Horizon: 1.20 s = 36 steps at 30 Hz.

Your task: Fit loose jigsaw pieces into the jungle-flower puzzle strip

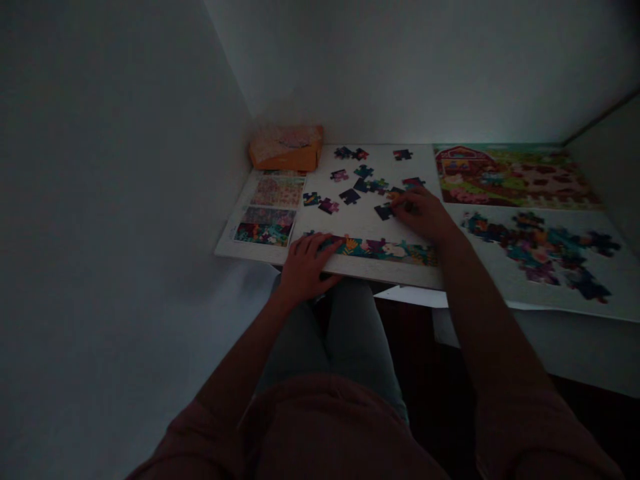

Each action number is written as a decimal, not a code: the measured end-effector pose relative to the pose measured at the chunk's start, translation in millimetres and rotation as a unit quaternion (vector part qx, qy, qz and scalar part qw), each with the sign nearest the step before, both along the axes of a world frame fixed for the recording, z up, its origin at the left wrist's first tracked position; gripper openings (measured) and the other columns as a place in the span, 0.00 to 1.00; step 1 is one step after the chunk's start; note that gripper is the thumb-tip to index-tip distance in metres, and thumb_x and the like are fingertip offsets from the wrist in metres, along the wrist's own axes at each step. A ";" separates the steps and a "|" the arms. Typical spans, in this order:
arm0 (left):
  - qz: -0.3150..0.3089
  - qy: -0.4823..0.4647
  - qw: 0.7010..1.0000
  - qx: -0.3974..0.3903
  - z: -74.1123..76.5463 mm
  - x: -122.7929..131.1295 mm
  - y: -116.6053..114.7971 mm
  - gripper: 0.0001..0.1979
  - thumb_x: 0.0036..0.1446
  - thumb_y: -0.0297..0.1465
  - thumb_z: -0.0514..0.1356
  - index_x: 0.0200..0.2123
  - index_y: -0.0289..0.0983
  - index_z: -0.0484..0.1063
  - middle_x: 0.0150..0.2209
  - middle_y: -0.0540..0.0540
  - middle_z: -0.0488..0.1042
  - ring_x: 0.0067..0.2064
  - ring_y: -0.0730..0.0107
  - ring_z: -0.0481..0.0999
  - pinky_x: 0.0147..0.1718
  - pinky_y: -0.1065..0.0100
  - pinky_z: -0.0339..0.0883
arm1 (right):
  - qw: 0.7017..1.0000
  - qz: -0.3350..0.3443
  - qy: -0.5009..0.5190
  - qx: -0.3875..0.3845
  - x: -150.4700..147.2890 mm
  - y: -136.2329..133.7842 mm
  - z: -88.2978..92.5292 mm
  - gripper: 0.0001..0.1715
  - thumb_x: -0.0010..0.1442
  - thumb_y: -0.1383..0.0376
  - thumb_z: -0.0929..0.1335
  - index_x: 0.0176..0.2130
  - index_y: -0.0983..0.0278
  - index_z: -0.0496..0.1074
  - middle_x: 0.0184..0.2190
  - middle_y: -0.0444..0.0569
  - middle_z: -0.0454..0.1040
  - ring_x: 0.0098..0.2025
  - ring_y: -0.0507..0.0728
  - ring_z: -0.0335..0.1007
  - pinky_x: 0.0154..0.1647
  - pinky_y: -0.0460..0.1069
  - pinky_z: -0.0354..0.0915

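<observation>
Dim light fills a narrow nook of white walls (100, 167), and a person sits at a pale tabletop (365, 223), grey trousers (325, 340) showing below a rust-coloured shirt (340, 427). The relaxed left hand (310, 267) lies open at the near edge, its fingers resting on a long assembled strip of colourful floral jigsaw pieces (380, 250). The right hand (417, 213) is curled farther in, its fingertips (395, 203) touching a dark jigsaw piece (384, 212), though whether they grip it cannot be told. Other loose jigsaw pieces (350, 183) lie scattered just beyond, apart or in small joined groups. To the right, a white sheet (540, 293) carries a ragged assembled cluster of dark and pink jigsaw pieces (540, 250). Beyond it lies a printed farm picture with a red barn (515, 177). At the left stand two floral picture cards (267, 210), and an orange paper-wrapped packet (286, 149) sits in the far corner. Any small print on these is too dark to read.
</observation>
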<state>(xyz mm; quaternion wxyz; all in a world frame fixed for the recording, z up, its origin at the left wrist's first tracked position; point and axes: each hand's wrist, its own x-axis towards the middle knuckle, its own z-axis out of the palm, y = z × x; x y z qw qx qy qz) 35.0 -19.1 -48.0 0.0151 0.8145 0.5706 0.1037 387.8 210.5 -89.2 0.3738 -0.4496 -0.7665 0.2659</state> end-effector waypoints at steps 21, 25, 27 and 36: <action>-0.002 -0.017 1.000 0.014 -1.6 -0.7 1.6 0.41 0.86 0.59 0.65 0.94 0.59 0.66 0.87 0.43 0.75 0.85 0.35 0.75 0.85 0.31 0.70 | 0.996 -0.025 0.069 -0.051 1.7 -1.4 4.2 0.20 0.63 0.43 0.83 0.39 0.52 0.82 0.32 0.46 0.79 0.34 0.62 0.72 0.38 0.58 0.69; 0.007 -0.037 0.999 0.005 -4.5 0.2 4.6 0.34 0.90 0.49 0.60 0.93 0.63 0.67 0.87 0.45 0.76 0.84 0.35 0.76 0.84 0.31 0.71 | 0.997 -0.015 0.057 -0.053 0.6 -2.1 8.0 0.18 0.61 0.46 0.83 0.39 0.54 0.83 0.33 0.47 0.82 0.35 0.61 0.72 0.39 0.58 0.70; 0.012 -0.051 0.999 -0.003 -6.4 0.3 6.3 0.33 0.90 0.48 0.58 0.92 0.64 0.68 0.86 0.46 0.76 0.84 0.34 0.76 0.83 0.29 0.71 | 0.998 -0.015 0.046 -0.052 -0.4 -2.5 8.7 0.16 0.60 0.48 0.82 0.39 0.54 0.83 0.35 0.49 0.83 0.36 0.62 0.73 0.41 0.58 0.71; 0.006 -0.083 0.997 0.002 -14.1 -1.9 10.0 0.31 0.90 0.52 0.58 0.89 0.64 0.73 0.85 0.44 0.77 0.83 0.31 0.75 0.81 0.22 0.70 | 0.999 -0.007 -0.016 -0.028 -2.2 -0.2 8.1 0.13 0.64 0.51 0.81 0.39 0.55 0.82 0.40 0.52 0.85 0.39 0.65 0.77 0.46 0.61 0.75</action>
